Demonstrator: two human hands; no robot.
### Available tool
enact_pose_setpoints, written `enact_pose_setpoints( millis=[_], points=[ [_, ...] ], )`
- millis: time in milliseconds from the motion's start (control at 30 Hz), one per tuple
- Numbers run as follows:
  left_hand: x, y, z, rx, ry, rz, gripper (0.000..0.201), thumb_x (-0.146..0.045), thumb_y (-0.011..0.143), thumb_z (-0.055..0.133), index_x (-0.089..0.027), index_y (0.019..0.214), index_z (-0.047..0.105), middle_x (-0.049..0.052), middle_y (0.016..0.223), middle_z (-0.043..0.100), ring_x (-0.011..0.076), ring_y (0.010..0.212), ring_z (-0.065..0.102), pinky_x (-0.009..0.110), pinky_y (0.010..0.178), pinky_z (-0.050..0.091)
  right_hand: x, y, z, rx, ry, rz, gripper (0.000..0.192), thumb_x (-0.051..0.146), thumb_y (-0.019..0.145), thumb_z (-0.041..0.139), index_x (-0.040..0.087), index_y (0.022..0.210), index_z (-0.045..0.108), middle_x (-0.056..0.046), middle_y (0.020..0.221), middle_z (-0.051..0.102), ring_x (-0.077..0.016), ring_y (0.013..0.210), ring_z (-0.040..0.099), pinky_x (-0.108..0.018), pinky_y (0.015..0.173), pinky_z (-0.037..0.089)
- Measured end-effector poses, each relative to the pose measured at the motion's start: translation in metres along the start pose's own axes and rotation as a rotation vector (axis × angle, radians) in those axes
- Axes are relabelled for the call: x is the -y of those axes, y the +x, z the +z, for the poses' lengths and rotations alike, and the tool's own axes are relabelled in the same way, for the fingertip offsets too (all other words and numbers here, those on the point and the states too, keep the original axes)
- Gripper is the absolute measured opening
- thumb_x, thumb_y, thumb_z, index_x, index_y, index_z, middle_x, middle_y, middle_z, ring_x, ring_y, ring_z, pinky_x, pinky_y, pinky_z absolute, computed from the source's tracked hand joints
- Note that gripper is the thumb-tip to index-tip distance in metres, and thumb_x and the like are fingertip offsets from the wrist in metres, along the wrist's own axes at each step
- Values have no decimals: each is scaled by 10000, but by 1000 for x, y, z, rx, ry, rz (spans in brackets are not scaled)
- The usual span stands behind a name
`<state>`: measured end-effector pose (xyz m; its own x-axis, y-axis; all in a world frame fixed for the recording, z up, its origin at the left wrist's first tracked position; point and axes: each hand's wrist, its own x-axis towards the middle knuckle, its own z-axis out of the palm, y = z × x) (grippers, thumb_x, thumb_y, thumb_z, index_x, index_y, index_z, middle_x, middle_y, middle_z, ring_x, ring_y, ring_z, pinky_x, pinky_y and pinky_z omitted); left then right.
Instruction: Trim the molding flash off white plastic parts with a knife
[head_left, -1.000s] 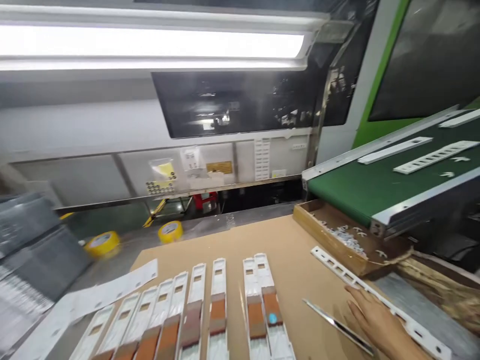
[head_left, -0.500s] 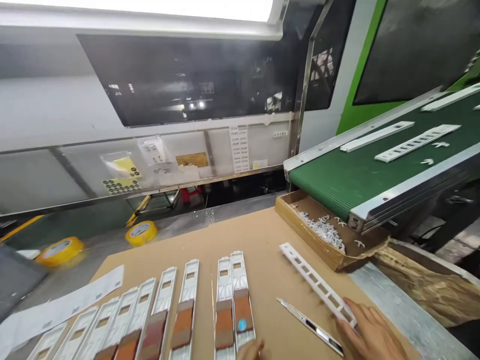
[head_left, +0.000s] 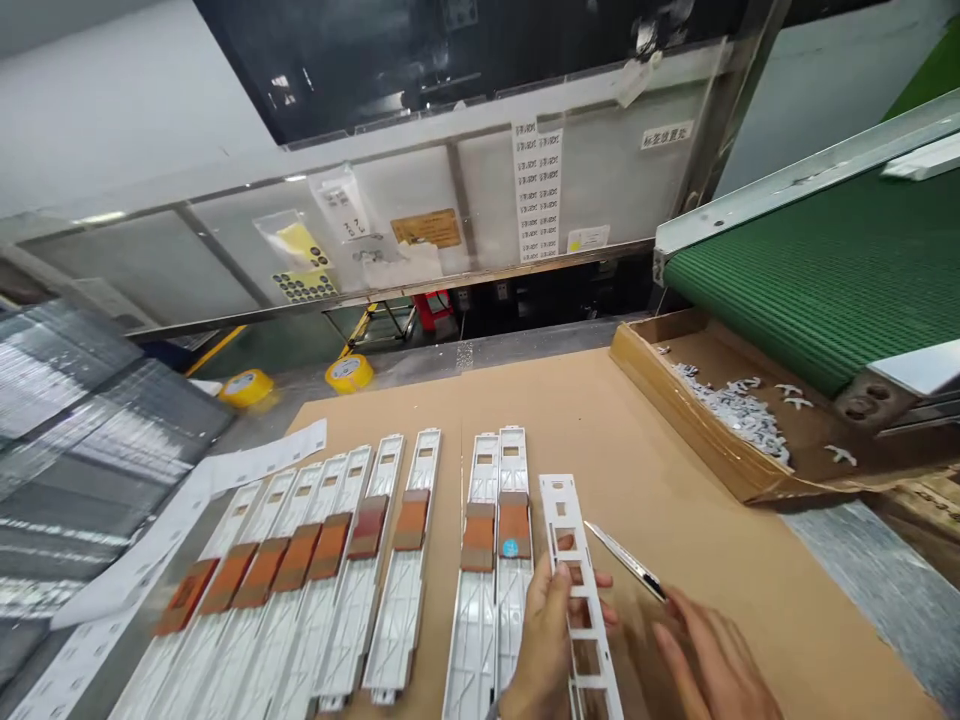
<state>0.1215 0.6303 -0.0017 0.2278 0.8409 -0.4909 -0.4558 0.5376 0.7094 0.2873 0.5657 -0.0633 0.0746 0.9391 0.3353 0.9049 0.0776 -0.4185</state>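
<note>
My left hand (head_left: pixel 544 640) grips a long white plastic strip (head_left: pixel 589 634) with a row of rectangular openings. The strip is raised and tilted over the cardboard, its thumb side facing me and fingertips showing past its right edge. To the right, my right hand (head_left: pixel 709 655) has thumb and fingers apart, close to the handle end of a utility knife (head_left: pixel 626 562). Whether a fingertip touches the knife I cannot tell. Left of my left hand lie two white plastic channels (head_left: pixel 486 490), each with an orange-brown block (head_left: pixel 478 540) across it; one block (head_left: pixel 514 515) carries a blue round sticker (head_left: pixel 511 548).
Several more channels with blocks (head_left: pixel 411 520) lie to the left beside printed paper sheets (head_left: pixel 277 450). A shallow cardboard box (head_left: pixel 675 430) of small white pieces (head_left: pixel 739 415) sits under a green conveyor belt (head_left: pixel 825 280). Yellow tape rolls (head_left: pixel 349 374) stand at the back.
The white strip has passed from my right hand to my left and moved left, closer to the channels. My right hand now is by the knife. The view has turned left and downward.
</note>
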Motion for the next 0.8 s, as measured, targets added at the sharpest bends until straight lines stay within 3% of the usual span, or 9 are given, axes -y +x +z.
enact_pose_setpoints(
  millis=[133, 200, 267, 333, 433, 500, 600, 700, 800],
  points=[
    [15, 2, -2, 3, 107, -19, 686, -668, 812, 543, -214, 1291, 354, 65, 1007, 638, 152, 702, 645, 267, 619, 487, -19, 45, 12, 77, -56, 33, 411, 441, 942, 342, 163, 1083, 609, -127, 946, 645, -295, 854, 587, -448, 727, 503],
    [19, 6, 0, 4, 263, 103, 661, -616, 867, 487, -199, 1352, 322, 110, 1128, 605, 205, 893, 657, 333, 781, 522, -23, 54, 16, 137, -65, 56, 378, 401, 932, 331, 184, 1005, 632, -109, 855, 624, -284, 787, 573, -429, 678, 483],
    [24, 11, 1, -10, 488, 256, 565, -519, 928, 417, -163, 1365, 370, 156, 1292, 541, 239, 1162, 562, 380, 1011, 436, -28, 58, 14, 170, -66, 100, 363, 380, 919, 319, 195, 933, 631, -103, 802, 606, -278, 755, 578, -410, 644, 471],
    [31, 14, 2, -54, 712, 338, 504, -406, 963, 342, -122, 1374, 408, 175, 1412, 464, 243, 1327, 421, 394, 1134, 308, -37, 59, 7, 179, -61, 160, 370, 406, 906, 310, 199, 872, 614, -107, 775, 599, -280, 734, 596, -403, 618, 474],
    [50, 15, 1, -118, 1003, 366, 532, -273, 960, 269, -68, 1448, 319, 208, 1471, 397, 258, 1396, 335, 436, 1155, 283, -53, 59, -7, 179, -18, 235, 418, 503, 887, 302, 203, 877, 594, -117, 806, 623, -279, 726, 638, -393, 594, 502],
    [62, 14, 1, -178, 1209, 479, 570, -189, 935, 293, -91, 1493, 226, 192, 1512, 346, 258, 1419, 297, 439, 1145, 304, -61, 57, -14, 190, 44, 250, 436, 553, 874, 312, 213, 912, 582, -113, 859, 660, -260, 765, 670, -365, 623, 536],
    [67, 11, 0, -228, 1478, 678, 640, -169, 913, 397, -176, 1515, 178, 101, 1566, 277, 254, 1437, 260, 411, 1134, 321, -62, 51, -20, 246, 152, 247, 377, 541, 896, 343, 236, 955, 557, -51, 783, 696, -197, 712, 693, -263, 598, 550],
    [61, 11, -1, -118, 1642, 818, 666, -277, 908, 469, -193, 1511, 197, 37, 1563, 266, 256, 1425, 286, 402, 1120, 317, -57, 49, -22, 284, 229, 235, 347, 507, 913, 375, 237, 1061, 535, -14, 728, 707, -168, 631, 692, -204, 524, 536],
    [64, 11, -6, -66, 1707, 867, 699, -359, 888, 468, -163, 1504, 201, 31, 1528, 313, 245, 1371, 379, 393, 1029, 364, -49, 55, -22, 243, 232, 162, 340, 471, 902, 397, 233, 1081, 560, -47, 852, 730, -184, 718, 710, -217, 582, 561]
  ],
)
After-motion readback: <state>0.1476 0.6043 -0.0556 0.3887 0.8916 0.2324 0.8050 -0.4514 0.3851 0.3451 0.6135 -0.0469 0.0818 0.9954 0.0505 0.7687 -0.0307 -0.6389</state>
